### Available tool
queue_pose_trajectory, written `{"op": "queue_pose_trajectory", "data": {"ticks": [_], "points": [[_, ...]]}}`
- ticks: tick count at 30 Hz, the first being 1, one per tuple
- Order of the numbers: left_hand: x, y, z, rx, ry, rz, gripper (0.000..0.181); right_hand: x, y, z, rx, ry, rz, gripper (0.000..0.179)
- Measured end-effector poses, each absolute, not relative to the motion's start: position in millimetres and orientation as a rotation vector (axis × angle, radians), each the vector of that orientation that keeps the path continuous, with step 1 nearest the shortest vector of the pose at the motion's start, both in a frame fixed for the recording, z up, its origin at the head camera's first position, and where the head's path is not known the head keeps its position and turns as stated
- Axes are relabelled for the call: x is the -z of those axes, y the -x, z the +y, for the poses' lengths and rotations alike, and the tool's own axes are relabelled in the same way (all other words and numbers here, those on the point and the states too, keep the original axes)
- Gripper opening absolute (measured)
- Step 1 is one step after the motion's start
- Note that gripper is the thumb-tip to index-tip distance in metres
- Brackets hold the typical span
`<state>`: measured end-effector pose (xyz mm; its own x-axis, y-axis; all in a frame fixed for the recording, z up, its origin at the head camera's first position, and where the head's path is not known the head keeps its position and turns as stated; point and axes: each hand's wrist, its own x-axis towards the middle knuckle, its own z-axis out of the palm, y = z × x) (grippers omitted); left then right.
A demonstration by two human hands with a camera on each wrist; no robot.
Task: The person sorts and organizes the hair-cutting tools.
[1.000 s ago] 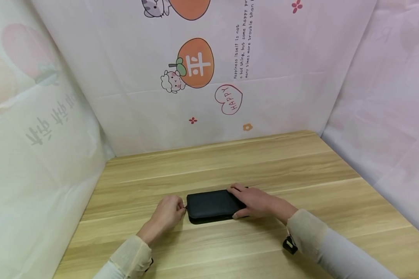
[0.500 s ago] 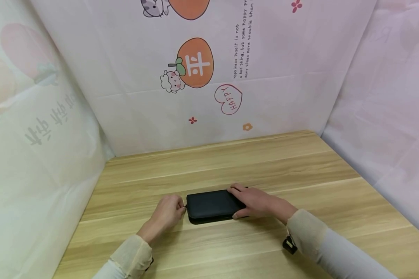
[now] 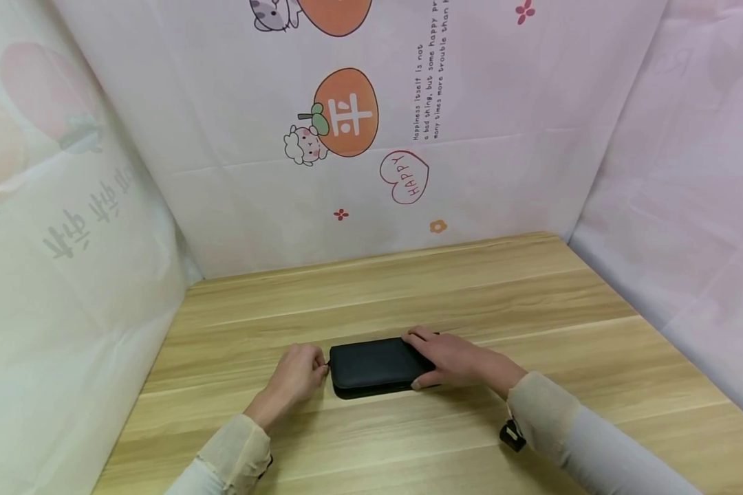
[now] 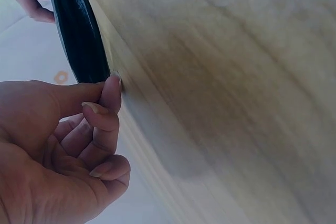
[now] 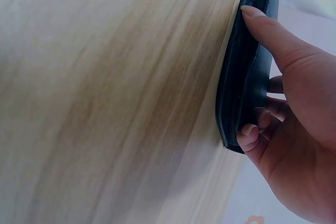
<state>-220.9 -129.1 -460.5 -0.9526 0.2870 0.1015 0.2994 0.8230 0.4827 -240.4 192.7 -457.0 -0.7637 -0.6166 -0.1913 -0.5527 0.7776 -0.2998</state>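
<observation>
A black zip-around wallet (image 3: pixel 378 364) lies flat on the wooden table, its long side running left to right. At its left end, my left hand (image 3: pixel 297 375) pinches the small dark zipper pull between thumb and index finger; the fingertips mostly cover the pull. In the left wrist view the other fingers of that hand (image 4: pixel 63 145) are curled below the pinch. My right hand (image 3: pixel 455 359) grips the wallet's right end, thumb on the near edge and fingers over the far side. The right wrist view shows zipper teeth along the edge of the wallet (image 5: pixel 244 77), beside the thumb.
The wood-grain table (image 3: pixel 470 289) is bordered by a printed white cloth (image 3: pixel 501 172) at the back and by pale cloth on both sides. A small black device (image 3: pixel 512 436) hangs at the right wrist, under the sleeve.
</observation>
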Motion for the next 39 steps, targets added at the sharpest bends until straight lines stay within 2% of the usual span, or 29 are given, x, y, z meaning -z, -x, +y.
{"op": "queue_pose_trajectory", "data": {"ticks": [34, 39], "points": [[461, 234, -129, 0.842, 0.441, -2.987, 0.017, 456, 240, 192, 0.337, 0.917, 2.692, 0.089], [462, 234, -129, 0.802, 0.465, -2.979, 0.021, 454, 239, 192, 0.355, 0.910, 2.688, 0.089]]}}
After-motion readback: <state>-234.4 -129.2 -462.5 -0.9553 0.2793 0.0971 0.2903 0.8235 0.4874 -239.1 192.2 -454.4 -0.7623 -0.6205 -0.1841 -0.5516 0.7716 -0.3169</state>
